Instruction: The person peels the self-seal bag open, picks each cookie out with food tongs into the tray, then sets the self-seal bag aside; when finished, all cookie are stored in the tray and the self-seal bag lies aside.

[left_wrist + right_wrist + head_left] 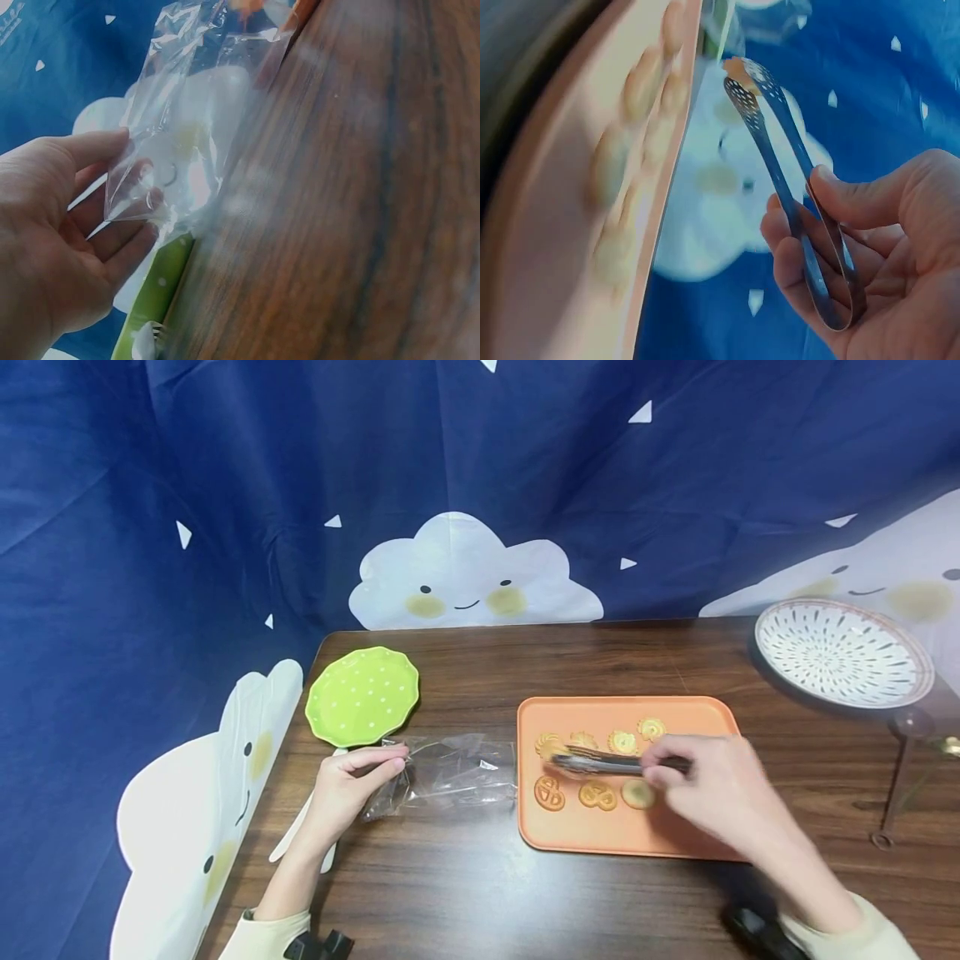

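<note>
With thumb and fingers, my left hand (341, 789) pinches one end of a clear plastic bag (465, 777). The bag stretches toward an orange tray (622, 837); its far end reaches the tray's left edge in the head view. My right hand (708, 781) grips metal tongs (600, 763) above the tray. Between their perforated tips, in the right wrist view, a golden cookie (740, 73) is caught. Several cookies lie in rows on the tray, among them a pretzel-shaped cookie (550, 794) and a round cookie (637, 793).
A green dotted plate (363, 695) stands at the back left. White plastic cutlery (296, 828) lies partly behind my left forearm. A speckled white dish (843, 653) is at the far right, with a dark long-handled utensil (896, 785) in front of it.
</note>
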`<action>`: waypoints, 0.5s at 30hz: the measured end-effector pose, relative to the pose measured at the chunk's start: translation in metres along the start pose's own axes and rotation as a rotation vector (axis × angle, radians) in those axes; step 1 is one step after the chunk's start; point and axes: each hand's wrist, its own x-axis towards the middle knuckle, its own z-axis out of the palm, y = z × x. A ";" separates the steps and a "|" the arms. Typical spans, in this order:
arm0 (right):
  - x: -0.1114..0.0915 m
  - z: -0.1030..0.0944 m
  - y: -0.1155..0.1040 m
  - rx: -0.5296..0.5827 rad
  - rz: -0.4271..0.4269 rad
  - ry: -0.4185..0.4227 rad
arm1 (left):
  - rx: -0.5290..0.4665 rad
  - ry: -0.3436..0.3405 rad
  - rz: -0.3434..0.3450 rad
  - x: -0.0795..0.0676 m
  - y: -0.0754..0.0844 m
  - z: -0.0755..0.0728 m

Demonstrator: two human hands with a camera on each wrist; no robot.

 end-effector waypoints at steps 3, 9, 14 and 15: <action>-0.022 -0.022 0.025 -0.064 0.070 0.053 | -0.008 -0.005 0.001 0.000 -0.001 0.001; -0.062 -0.051 0.066 -0.131 0.243 0.041 | -0.015 -0.015 -0.002 0.000 -0.004 0.003; -0.079 -0.051 0.085 -0.166 0.292 -0.012 | -0.014 -0.008 -0.002 0.000 -0.005 0.003; -0.081 -0.050 0.087 -0.166 0.296 -0.022 | -0.013 -0.009 -0.002 0.000 -0.005 0.003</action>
